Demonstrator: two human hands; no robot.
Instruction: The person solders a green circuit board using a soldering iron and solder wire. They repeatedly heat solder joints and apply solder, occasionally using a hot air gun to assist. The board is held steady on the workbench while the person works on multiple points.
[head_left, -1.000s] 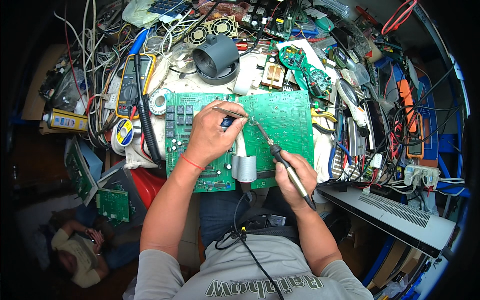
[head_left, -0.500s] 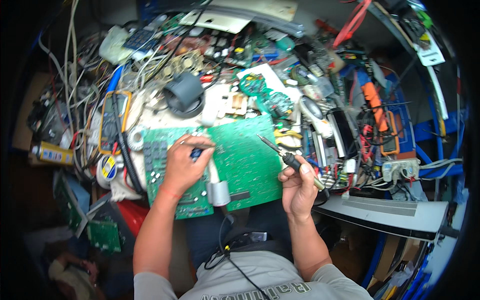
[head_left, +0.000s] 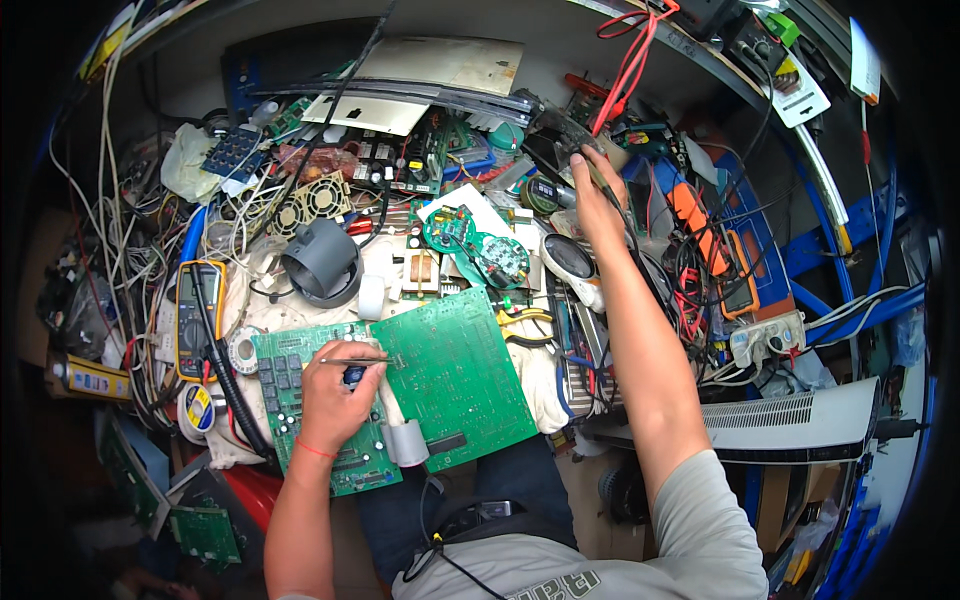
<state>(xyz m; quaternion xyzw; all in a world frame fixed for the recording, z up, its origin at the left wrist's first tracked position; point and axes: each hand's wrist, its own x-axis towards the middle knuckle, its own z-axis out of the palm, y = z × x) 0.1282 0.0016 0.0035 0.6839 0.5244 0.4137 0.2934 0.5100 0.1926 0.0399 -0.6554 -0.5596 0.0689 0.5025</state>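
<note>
My left hand [head_left: 340, 395] is closed around thin metal tweezers [head_left: 362, 361], whose tips reach over a large green circuit board [head_left: 460, 380]. A small dark blue item [head_left: 353, 376] shows between its fingers. Under that hand lies a second board [head_left: 290, 385] with black and white components. A pale flat cable with a grey block [head_left: 405, 443] runs between the boards. Stretched to the back right, my right hand [head_left: 602, 200] grips the soldering iron [head_left: 597, 174]; its tip is hard to make out against the dark clutter there.
A yellow multimeter [head_left: 200, 320] stands at left, near a grey cylindrical fitting [head_left: 322, 260]. Round green boards [head_left: 475, 250] and yellow-handled pliers [head_left: 525, 325] lie beyond the large board. Tangled cables [head_left: 690, 330] fill the right side, above a long white casing [head_left: 790, 420].
My right hand has swung from beside the large board far out to the back right with the soldering iron. My left hand keeps the tweezers over the boards. The view has shifted.
</note>
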